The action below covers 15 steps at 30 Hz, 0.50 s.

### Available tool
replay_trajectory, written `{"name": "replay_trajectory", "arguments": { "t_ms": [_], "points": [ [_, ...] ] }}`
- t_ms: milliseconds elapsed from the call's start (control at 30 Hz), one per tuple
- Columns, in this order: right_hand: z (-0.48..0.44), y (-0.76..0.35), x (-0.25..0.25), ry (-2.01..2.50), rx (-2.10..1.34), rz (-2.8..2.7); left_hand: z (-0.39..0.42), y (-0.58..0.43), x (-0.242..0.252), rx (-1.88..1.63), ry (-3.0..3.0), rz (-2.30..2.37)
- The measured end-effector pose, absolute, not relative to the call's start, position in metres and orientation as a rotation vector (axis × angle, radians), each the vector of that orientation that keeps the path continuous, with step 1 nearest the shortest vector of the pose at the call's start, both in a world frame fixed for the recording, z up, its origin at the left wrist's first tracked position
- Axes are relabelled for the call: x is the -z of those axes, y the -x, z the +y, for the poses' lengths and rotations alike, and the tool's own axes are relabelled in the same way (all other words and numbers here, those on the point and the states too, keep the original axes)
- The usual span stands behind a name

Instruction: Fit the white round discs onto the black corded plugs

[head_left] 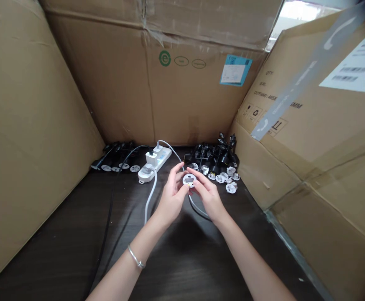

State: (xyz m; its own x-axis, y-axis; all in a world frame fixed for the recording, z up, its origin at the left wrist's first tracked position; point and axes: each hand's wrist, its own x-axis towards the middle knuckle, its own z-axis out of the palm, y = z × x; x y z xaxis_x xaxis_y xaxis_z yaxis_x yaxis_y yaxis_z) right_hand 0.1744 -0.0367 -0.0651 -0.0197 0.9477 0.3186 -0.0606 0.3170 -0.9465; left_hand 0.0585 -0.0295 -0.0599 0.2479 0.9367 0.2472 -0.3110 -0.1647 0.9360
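A small round white device with a dark display (189,180) is held up between my two hands, just above the dark tabletop. My left hand (171,196) grips its left side, and my right hand (209,194) holds its right side with the fingers across the top. A white power strip (154,164) lies just beyond my left hand, with a white plug adapter (151,158) in it and white and black cords running from it. A white cable (149,202) curves down beside my left hand, and a cord passes beneath my hands.
Cardboard sheets (107,75) wall in the dark table (182,267) at the back and both sides. A heap of black plugs (212,154) and loose white round parts (223,177) lie at the back right. Black plug parts (116,156) with white discs (124,166) lie at the back left.
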Motion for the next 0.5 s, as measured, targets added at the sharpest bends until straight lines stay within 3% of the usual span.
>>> {"name": "replay_trajectory", "arguments": {
  "t_ms": [500],
  "points": [
    [-0.041, -0.164, 0.07, 0.896, -0.945, -1.219, -0.028, -0.059, 0.066, -1.296, -1.495, 0.769]
  ]
}}
